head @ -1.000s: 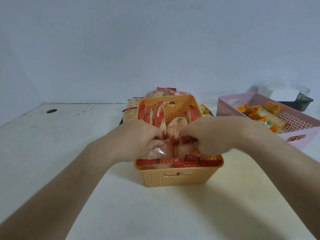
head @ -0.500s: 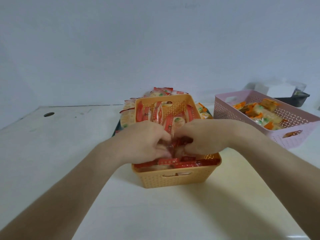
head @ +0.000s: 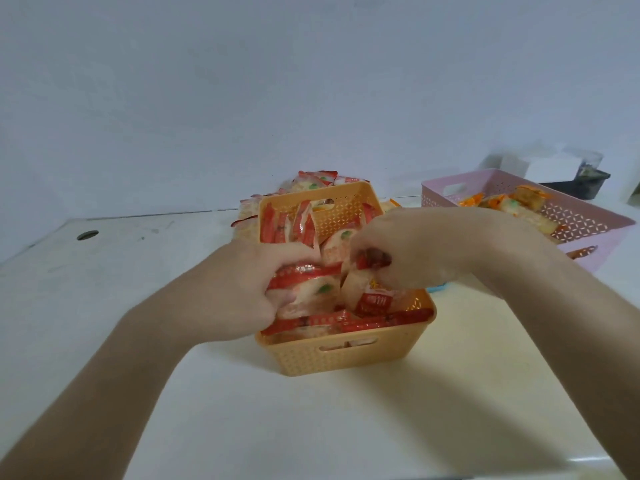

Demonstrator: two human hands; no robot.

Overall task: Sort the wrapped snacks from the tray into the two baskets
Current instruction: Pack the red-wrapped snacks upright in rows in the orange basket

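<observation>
Pale blue-white wall fills the whole upper half of the frame. Below it a white bench runs from the left edge to the lower right.

At the centre of the frame an orange basket stands on the bench, its perforated sides and slot handle facing the camera. It is packed with red-and-white snacks, some on edge along the far left, others lying flat against the near wall. At the right edge, well apart from it, sits a pink basket holding orange-wrapped snacks. More red-and-white packets form a heap just behind the orange basket; what they lie on is hidden.

Two bare forearms reach in from the lower corners and meet over the orange basket. The left hand has its fingers curled round a red-banded packet with a green spot, holding it just above the packets lying in the basket. The right hand has its fingers bunched on the crumpled red top of an upright packet, whose lower end, with a red label, is down among the other snacks. The two held packets are side by side, nearly touching.

Toward the upper right, behind the pink basket, are a black tub and a white box, both blurred. At the far left a small dark hole shows in the bench top.
</observation>
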